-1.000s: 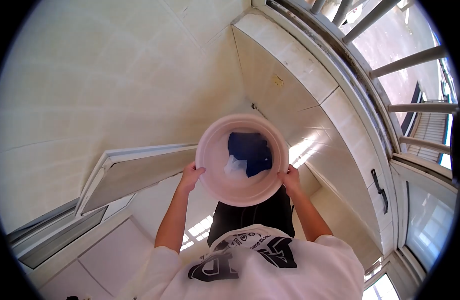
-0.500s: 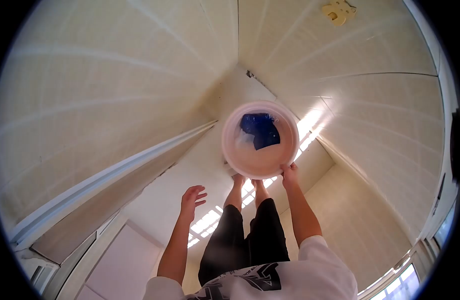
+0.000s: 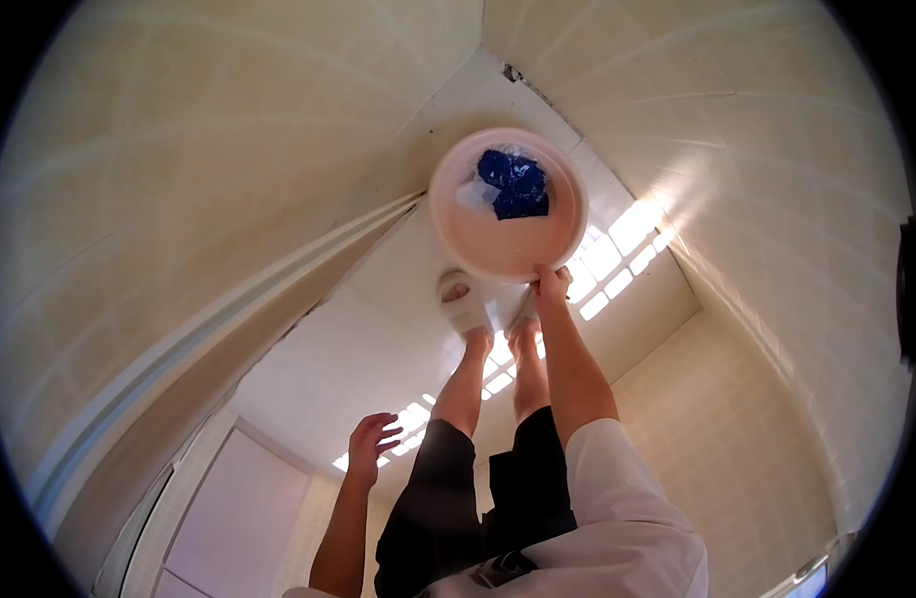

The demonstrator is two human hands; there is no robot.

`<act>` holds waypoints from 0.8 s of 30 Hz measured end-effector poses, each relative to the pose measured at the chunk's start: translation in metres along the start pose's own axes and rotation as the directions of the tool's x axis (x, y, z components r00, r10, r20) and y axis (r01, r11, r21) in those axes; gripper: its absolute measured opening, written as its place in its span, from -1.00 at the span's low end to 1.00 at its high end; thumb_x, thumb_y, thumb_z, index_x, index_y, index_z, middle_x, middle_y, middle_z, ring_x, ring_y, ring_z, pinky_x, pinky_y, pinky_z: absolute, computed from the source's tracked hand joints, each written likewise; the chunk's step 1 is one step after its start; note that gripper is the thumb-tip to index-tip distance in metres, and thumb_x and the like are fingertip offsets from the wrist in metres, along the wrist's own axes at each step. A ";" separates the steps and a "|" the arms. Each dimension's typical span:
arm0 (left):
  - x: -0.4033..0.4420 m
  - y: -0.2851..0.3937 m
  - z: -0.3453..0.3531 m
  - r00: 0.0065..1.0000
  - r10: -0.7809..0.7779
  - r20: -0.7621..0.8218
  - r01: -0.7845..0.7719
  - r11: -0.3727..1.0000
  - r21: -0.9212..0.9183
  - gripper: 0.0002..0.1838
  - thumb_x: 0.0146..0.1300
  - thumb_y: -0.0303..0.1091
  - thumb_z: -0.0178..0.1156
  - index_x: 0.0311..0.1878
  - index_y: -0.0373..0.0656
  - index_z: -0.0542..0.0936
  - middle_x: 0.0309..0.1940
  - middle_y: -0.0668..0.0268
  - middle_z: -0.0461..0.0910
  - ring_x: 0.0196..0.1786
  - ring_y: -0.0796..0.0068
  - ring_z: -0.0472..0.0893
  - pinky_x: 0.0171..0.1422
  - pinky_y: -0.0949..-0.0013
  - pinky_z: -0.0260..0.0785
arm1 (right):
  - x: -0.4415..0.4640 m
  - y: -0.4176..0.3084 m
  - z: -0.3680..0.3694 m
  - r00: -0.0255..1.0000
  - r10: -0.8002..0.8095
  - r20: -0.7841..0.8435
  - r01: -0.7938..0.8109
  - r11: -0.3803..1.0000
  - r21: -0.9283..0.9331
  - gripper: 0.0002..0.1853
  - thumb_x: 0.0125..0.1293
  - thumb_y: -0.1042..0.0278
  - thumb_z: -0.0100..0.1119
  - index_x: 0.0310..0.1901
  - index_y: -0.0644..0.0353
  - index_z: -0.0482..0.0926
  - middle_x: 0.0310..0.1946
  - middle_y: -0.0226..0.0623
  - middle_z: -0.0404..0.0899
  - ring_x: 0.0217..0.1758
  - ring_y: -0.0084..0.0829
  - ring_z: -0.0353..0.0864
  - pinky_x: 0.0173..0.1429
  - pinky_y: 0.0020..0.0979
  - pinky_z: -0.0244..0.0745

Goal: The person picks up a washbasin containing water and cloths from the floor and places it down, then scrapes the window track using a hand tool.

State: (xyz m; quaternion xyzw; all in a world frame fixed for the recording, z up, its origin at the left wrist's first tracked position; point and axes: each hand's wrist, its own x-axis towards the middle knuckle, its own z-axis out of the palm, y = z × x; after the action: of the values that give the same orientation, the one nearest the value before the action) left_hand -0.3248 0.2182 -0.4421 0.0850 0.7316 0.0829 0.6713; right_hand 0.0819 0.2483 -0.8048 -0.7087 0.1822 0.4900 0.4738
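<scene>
A round pale pink basin (image 3: 508, 254) is in front of my feet, and my right hand (image 3: 550, 283) grips its near rim. Inside the basin lies a dark blue item (image 3: 518, 184), folded or crumpled, with shiny spots on it. Beside it is a whitish, see-through piece (image 3: 477, 194) that I cannot identify. My left hand (image 3: 371, 444) hangs in the air to the left of my legs, fingers apart, holding nothing. Whether the basin's bottom touches the floor cannot be made out.
My feet in light slippers (image 3: 462, 301) stand on the pale floor (image 3: 368, 339), close to the basin. Tiled walls (image 3: 278, 149) meet in the corner beyond it. A raised ledge (image 3: 249, 319) runs along the left. Bright sunlight patches (image 3: 617, 254) fall on the right.
The basin and my right hand have moved away from my body, uncovering my slippers. The blue item has shifted inside the basin. My left hand appears lower in view, still holding nothing.
</scene>
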 end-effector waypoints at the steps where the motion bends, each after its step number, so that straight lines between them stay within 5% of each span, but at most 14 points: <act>1: 0.003 0.000 -0.003 1.000 0.010 0.002 -0.010 1.000 -0.011 -0.64 0.55 -0.27 0.04 0.26 -0.25 0.55 0.22 0.10 0.66 0.20 0.11 0.71 0.24 0.12 0.61 | 0.020 0.025 -0.012 0.997 0.037 0.066 -0.041 0.997 0.059 -0.72 0.31 0.59 0.27 0.05 0.25 0.56 -0.21 -0.30 0.60 -0.38 -0.47 0.54 -0.41 -0.50 0.42; 4: 0.005 0.003 -0.006 1.000 0.028 0.006 -0.028 1.000 -0.011 -0.64 0.55 -0.26 0.05 0.26 -0.24 0.55 0.22 0.11 0.67 0.20 0.13 0.72 0.22 0.14 0.61 | -0.007 0.046 0.009 0.987 0.095 0.129 -0.116 0.979 0.167 -0.61 0.45 0.46 0.25 0.25 0.29 0.46 0.05 -0.16 0.60 -0.02 -0.20 0.72 -0.08 -0.35 0.73; 5: 0.005 0.004 -0.006 0.999 0.030 0.012 -0.030 1.000 -0.011 -0.65 0.55 -0.26 0.05 0.25 -0.24 0.56 0.22 0.11 0.67 0.19 0.14 0.72 0.22 0.15 0.61 | -0.063 0.005 0.031 0.967 0.162 0.196 -0.168 0.986 0.017 -0.53 0.57 0.32 0.14 0.39 0.31 0.34 0.26 -0.02 0.50 0.25 0.07 0.63 0.25 -0.01 0.69; 8: 0.007 0.007 -0.003 0.999 0.036 0.028 -0.036 0.999 -0.007 -0.66 0.56 -0.27 0.05 0.25 -0.23 0.57 0.21 0.11 0.67 0.18 0.16 0.72 0.21 0.16 0.61 | -0.075 0.013 0.036 0.899 0.389 0.202 -0.385 0.921 -0.060 -0.51 0.59 0.28 0.08 0.43 0.30 0.30 0.29 0.03 0.48 0.24 0.13 0.62 0.33 0.11 0.61; 12: 0.006 0.011 0.003 0.998 0.051 0.044 -0.051 0.999 0.007 -0.66 0.56 -0.29 0.04 0.25 -0.23 0.57 0.22 0.11 0.68 0.18 0.18 0.73 0.20 0.18 0.60 | -0.064 0.045 0.028 0.853 0.364 0.375 -0.396 0.918 0.009 -0.44 0.54 0.31 0.08 0.49 0.24 0.22 0.35 0.04 0.40 0.29 0.20 0.58 0.41 0.12 0.54; 18: 0.001 0.019 0.008 0.994 0.103 0.042 -0.103 0.995 0.012 -0.66 0.55 -0.31 0.02 0.26 -0.22 0.57 0.23 0.09 0.67 0.17 0.16 0.72 0.20 0.18 0.60 | -0.087 0.036 0.012 0.860 0.427 0.279 -0.479 0.864 0.153 -0.40 0.49 0.39 0.12 0.52 0.06 0.25 0.51 -0.02 0.24 0.43 0.27 0.46 0.51 0.10 0.45; 19: -0.005 0.022 0.011 0.992 0.116 0.040 -0.116 0.993 0.012 -0.66 0.55 -0.32 0.00 0.26 -0.22 0.56 0.23 0.08 0.67 0.17 0.15 0.73 0.19 0.17 0.61 | -0.095 0.025 0.005 0.871 0.409 0.271 -0.463 0.870 0.173 -0.43 0.46 0.40 0.14 0.49 0.00 0.33 0.38 -0.11 0.41 0.28 0.12 0.62 0.33 -0.04 0.61; 22: -0.029 0.040 0.024 0.986 0.147 0.073 -0.149 0.989 0.017 -0.67 0.56 -0.32 -0.01 0.25 -0.22 0.56 0.23 0.08 0.68 0.17 0.14 0.73 0.20 0.16 0.60 | -0.121 -0.023 -0.007 0.936 0.328 0.129 -0.324 0.945 -0.056 -0.47 0.46 0.39 0.13 0.45 0.01 0.41 0.16 -0.20 0.60 0.03 -0.13 0.74 0.05 -0.22 0.69; 24: -0.053 0.058 0.038 0.981 0.160 0.106 -0.162 0.987 0.017 -0.67 0.56 -0.33 -0.03 0.24 -0.22 0.56 0.20 0.07 0.69 0.16 0.13 0.73 0.22 0.14 0.59 | -0.145 -0.064 -0.039 0.937 0.155 0.314 -0.043 0.941 -0.334 -0.53 0.46 0.37 0.14 0.38 0.12 0.49 -0.06 -0.24 0.70 -0.14 -0.34 0.74 -0.10 -0.33 0.66</act>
State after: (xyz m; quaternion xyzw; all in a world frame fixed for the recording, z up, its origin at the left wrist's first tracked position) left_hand -0.2817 0.2628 -0.3804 0.1567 0.6872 0.1230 0.6987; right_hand 0.0832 0.2166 -0.6447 -0.6723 0.0523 0.6502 0.3501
